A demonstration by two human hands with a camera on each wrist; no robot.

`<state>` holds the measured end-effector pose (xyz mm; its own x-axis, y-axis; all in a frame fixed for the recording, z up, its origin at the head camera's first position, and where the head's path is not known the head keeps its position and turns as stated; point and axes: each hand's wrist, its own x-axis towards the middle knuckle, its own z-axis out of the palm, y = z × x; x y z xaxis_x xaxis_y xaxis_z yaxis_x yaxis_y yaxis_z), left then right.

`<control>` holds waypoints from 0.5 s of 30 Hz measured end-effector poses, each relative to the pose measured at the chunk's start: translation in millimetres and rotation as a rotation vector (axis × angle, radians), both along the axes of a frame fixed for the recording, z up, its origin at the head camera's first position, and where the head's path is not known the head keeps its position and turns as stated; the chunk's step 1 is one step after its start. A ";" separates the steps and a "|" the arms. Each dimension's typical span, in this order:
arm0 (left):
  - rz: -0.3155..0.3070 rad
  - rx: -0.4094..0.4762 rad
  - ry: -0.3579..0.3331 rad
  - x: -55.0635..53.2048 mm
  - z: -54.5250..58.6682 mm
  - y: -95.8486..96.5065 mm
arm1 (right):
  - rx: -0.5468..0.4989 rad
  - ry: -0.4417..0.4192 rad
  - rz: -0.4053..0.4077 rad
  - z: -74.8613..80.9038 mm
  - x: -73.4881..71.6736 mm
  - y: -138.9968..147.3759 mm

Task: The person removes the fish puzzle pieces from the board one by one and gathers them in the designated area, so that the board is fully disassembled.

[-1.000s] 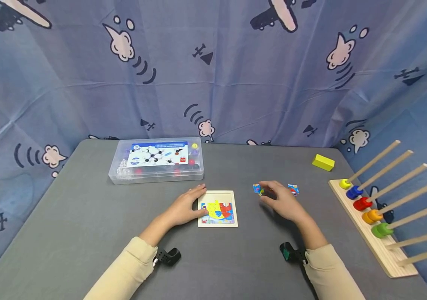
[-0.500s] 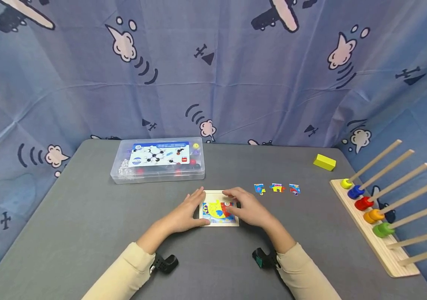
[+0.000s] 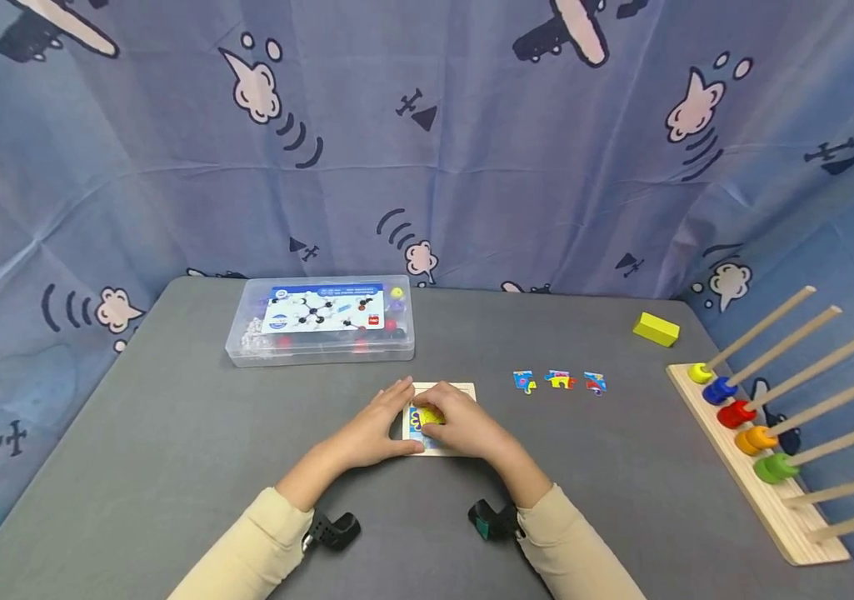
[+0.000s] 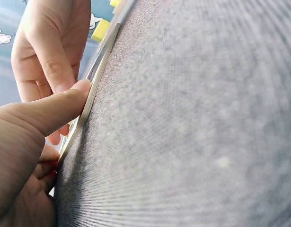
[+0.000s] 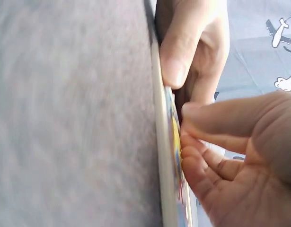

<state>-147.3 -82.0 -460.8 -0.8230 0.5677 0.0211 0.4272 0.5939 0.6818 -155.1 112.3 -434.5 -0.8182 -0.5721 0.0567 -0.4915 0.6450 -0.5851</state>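
Note:
A small wooden jigsaw tray [image 3: 464,387] with a brightly coloured picture lies in front of me. My left hand [image 3: 374,429] holds its left side, thumb at the near edge and fingers along the far left corner. Over the picture, my right hand [image 3: 464,423] is curled, its thumb and fingertips set around a yellow puzzle piece [image 3: 431,414] in the tray. In the right wrist view these fingertips [image 5: 190,158] meet the picture's face. The right part of the picture is hidden under that hand. The top strip of the tray shows bare wood.
Three loose puzzle pieces [image 3: 560,380] lie in a row right of the tray. Behind it stands a clear plastic box [image 3: 322,321] with a molecule label. A yellow block [image 3: 656,329] lies at the back right, near a wooden peg rack [image 3: 764,475] with coloured rings.
My right hand has come left from the loose pieces, uncovering the middle one, and now reaches over the tray's picture. The left hand stays at the tray's left side.

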 end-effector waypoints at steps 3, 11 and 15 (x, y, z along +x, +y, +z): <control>-0.012 0.014 -0.014 0.8 0.3 2.1 | 0.010 -0.012 -0.036 -3.0 3.5 -0.9; 0.000 0.034 -0.035 1.9 4.9 1.6 | -0.025 -0.033 -0.056 -6.9 2.7 -3.9; 0.003 0.036 -0.042 0.7 5.3 -0.2 | -0.054 -0.050 -0.059 -8.7 0.1 -5.1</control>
